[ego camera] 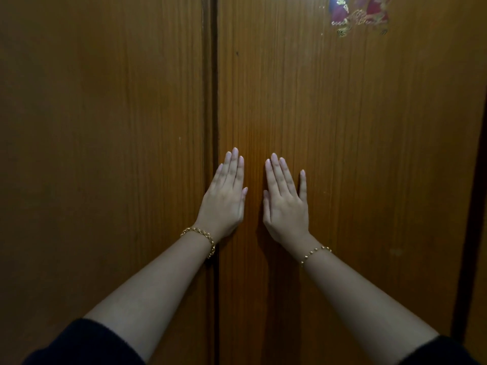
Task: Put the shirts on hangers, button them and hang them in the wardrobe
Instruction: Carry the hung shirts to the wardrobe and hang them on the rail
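Wood-grain door [355, 133] — left hand [224, 198], right hand [287, 206] flat

Dim, warm light; wardrobe door [342, 127] brightest just above the left hand [224, 198] and right hand [286, 204], darkening toward the corners. Soft shadows below both hands. Sticker [358, 14] at top blurred, with a small glare spot; far right door edge leans from lens distortion.
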